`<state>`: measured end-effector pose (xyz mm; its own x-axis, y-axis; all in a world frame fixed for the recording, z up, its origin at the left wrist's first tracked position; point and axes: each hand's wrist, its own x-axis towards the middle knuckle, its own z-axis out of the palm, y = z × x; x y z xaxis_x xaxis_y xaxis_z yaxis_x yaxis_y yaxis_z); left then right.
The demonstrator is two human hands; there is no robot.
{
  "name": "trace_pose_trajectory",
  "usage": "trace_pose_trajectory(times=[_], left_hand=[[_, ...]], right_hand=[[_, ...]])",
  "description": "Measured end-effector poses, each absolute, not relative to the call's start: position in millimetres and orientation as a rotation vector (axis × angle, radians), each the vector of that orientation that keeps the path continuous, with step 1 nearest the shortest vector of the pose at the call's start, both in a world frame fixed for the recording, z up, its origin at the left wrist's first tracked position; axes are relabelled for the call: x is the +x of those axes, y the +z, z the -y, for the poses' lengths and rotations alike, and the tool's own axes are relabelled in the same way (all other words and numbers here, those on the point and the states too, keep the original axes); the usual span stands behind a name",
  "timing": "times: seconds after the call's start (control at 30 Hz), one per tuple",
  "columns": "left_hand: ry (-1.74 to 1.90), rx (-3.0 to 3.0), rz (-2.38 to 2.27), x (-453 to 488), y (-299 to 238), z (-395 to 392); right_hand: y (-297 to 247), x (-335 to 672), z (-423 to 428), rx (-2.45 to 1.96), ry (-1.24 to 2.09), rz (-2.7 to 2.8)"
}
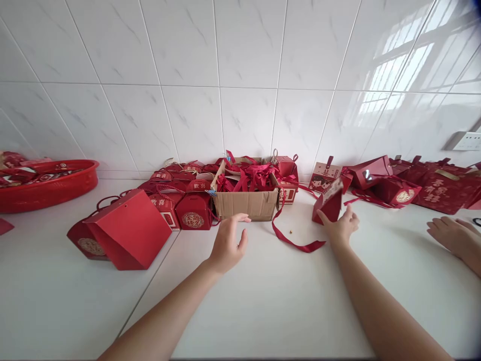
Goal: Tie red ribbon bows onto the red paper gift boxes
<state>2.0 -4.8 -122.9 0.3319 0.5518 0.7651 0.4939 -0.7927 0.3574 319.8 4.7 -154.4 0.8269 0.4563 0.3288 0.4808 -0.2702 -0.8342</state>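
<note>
My left hand (228,241) hovers open over the white counter, fingers curled loosely, just in front of a cardboard box (246,203) stuffed with red ribbons. My right hand (341,226) grips the lower edge of a small red gift box (330,202) that stands tilted on the counter. A loose red ribbon (291,239) curls on the counter between my two hands.
Several red gift boxes (191,210) cluster left of the cardboard box, with a bigger red box (130,230) lying in front. A red basket (45,188) stands far left. More red boxes and bags (413,188) line the right. Another person's hand (453,238) rests at the right edge.
</note>
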Motion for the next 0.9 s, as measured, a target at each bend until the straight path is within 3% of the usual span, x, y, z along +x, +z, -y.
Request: trace_pose_trajectory(times=[0.43, 0.57, 0.7, 0.83, 0.9], left_hand=[[1.454, 2.506, -1.036, -2, -126, -3], [1.64, 2.644, -1.13, -6, -113, -10], [1.972, 2.558, -1.55, -30, -74, 5], [2.355, 2.111, -2.026, -91, -45, 37], [2.305, 1.883, -2.261, -127, -44, 43]], right_hand=[[-167, 322, -15, -2.083, 0.101, 1.065], [-171, 324, -19, -2.153, 0.17, 1.254], [-171, 326, -18, -2.202, 0.195, 1.347], [-170, 326, -18, -2.229, 0.192, 1.363], [-169, 326, -18, -2.234, 0.198, 1.362]])
